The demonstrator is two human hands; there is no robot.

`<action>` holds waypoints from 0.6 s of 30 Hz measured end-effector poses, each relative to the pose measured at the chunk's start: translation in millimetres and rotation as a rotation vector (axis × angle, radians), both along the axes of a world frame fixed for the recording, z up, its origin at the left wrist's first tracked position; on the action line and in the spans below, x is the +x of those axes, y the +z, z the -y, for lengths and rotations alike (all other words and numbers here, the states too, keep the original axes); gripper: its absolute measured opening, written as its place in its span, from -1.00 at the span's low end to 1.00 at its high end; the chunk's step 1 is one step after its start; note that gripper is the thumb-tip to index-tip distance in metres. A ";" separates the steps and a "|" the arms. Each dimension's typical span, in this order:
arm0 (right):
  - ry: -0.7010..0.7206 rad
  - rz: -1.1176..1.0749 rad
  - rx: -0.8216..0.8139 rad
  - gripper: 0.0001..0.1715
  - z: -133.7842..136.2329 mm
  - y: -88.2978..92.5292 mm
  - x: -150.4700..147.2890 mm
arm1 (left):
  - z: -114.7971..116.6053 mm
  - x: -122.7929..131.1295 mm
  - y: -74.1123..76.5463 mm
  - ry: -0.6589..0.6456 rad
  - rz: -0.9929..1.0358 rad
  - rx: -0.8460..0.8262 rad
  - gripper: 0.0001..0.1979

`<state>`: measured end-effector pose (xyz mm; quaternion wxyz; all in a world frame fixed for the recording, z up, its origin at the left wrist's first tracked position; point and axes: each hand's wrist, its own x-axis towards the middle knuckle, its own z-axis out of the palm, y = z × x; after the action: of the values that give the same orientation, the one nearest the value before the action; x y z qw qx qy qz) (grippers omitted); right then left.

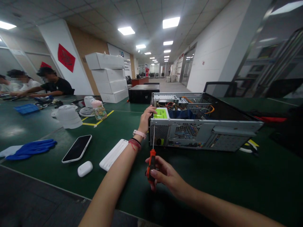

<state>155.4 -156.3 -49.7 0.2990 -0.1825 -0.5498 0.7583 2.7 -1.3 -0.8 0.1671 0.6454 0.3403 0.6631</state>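
An open desktop computer case (201, 132) lies on its side on the green table (123, 126), its wiring and a power supply with a green label (161, 113) showing. My left hand (145, 117) grips the case's near top corner beside that label, fingers curled over the edge. My right hand (163, 175) is closed round the orange and black handle of a screwdriver (151, 159). Its thin shaft points up at the rear panel, close to the corner by the vent grille.
A phone (77, 148), a white earbud case (85, 168) and a white power bank (113, 154) lie left of my arm. Blue gloves (33, 148), small white fans (68, 116) and stacked white boxes (109, 77) sit farther left. Seated people (47, 85) work at the far left.
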 end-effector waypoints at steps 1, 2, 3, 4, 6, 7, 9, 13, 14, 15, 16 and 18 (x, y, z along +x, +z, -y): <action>0.003 -0.001 0.001 -0.52 -0.5 -0.7 -0.1 | -0.4 0.0 -0.2 0.001 -0.001 0.001 -0.70; 0.004 -0.002 0.002 -0.52 -0.8 -1.4 -0.1 | -0.7 0.0 -0.5 0.002 -0.002 0.003 -0.69; 0.006 -0.004 0.003 -0.52 -1.1 -1.9 -0.1 | -1.1 0.0 -0.7 0.000 -0.002 0.007 -0.69; 0.008 -0.005 0.004 -0.52 -1.3 -2.1 0.0 | -1.5 -0.1 -0.9 -0.004 -0.001 0.011 -0.69; 0.009 -0.005 0.005 -0.52 -1.2 -2.1 0.5 | -2.2 -0.3 -1.3 -0.013 0.005 0.018 -0.70; 0.007 -0.003 0.004 -0.52 -1.0 -1.8 0.8 | -2.4 -0.5 -1.4 -0.016 0.006 0.020 -0.70; 0.007 0.003 0.001 -0.52 -0.3 -1.2 1.3 | -2.7 -0.8 -1.4 -0.019 0.003 0.021 -0.69; -0.002 0.007 -0.012 -0.51 0.6 -1.1 1.0 | -2.6 -1.1 -1.4 -0.014 0.000 0.017 -0.69; -0.002 0.007 -0.015 -0.51 0.6 -1.2 0.7 | -2.6 -1.1 -1.4 -0.010 -0.003 0.017 -0.68; -0.002 0.005 -0.016 -0.51 0.5 -1.4 0.4 | -2.7 -1.1 -1.5 -0.006 -0.007 0.016 -0.68; 0.000 0.003 -0.017 -0.51 0.3 -1.5 0.1 | -2.8 -1.0 -1.6 -0.004 -0.009 0.017 -0.67; 0.001 0.001 -0.014 -0.51 -0.3 -1.6 -0.1 | -2.9 -1.0 -1.6 -0.002 -0.009 0.020 -0.67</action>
<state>155.3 -156.0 -51.3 0.2972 -0.1848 -0.5447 0.7621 1.8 1.6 -2.4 0.1597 0.6505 0.3335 0.6633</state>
